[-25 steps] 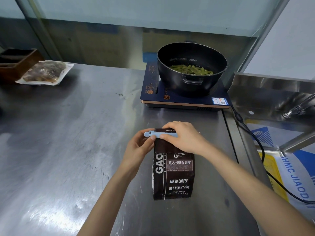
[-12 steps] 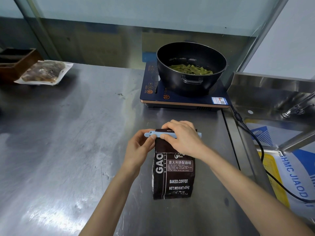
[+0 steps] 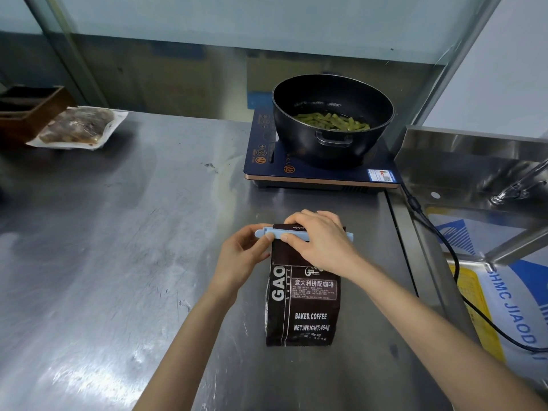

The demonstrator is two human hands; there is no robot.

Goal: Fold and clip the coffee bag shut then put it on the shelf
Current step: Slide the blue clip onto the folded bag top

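Note:
A dark brown coffee bag point(image 3: 302, 307) lies flat on the steel counter point(image 3: 118, 262), its top folded over. A light blue clip point(image 3: 274, 233) runs across that folded top, its right tip showing past my fingers. My left hand point(image 3: 243, 259) pinches the clip's left end. My right hand point(image 3: 320, 241) presses down over the middle of the clip and the fold, hiding most of it. No shelf is in view.
Behind the bag, a black pot point(image 3: 332, 120) with green beans sits on a dark blue induction cooker point(image 3: 320, 173). Its cable point(image 3: 439, 241) runs along the right edge by a steel sink point(image 3: 474, 173). A sealed food packet point(image 3: 77, 127) and wooden box point(image 3: 29, 105) lie far left.
My right hand has slid slightly left along the clip, so the clip's right tip now shows. The bag and my left hand have stayed in place.

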